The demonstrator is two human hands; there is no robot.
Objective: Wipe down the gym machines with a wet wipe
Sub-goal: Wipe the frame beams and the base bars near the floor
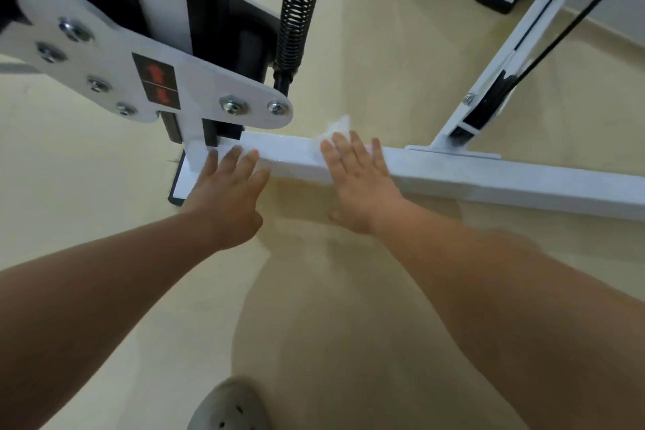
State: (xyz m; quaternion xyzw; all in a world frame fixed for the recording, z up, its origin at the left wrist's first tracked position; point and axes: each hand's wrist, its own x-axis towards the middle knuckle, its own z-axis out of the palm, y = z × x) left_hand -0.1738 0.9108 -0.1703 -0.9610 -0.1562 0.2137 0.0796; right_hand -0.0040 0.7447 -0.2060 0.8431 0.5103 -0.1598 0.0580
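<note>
A white square base bar [488,181] of the gym machine runs low across the floor from centre to right. My right hand [359,181] lies flat on it with straight fingers, pressing a white wet wipe [336,127] whose crumpled edge shows beyond the fingertips. My left hand [228,195] rests with straight fingers on the left end of the same bar, near the upright's foot. Neither hand is curled around anything.
A white bolted plate [115,77] with a red arrow sticker hangs above the left hand. A black coil spring [300,7] rises behind it. A slanted white strut with black cables [502,80] meets the bar at right. Cream floor all round; a grey shoe [230,408] below.
</note>
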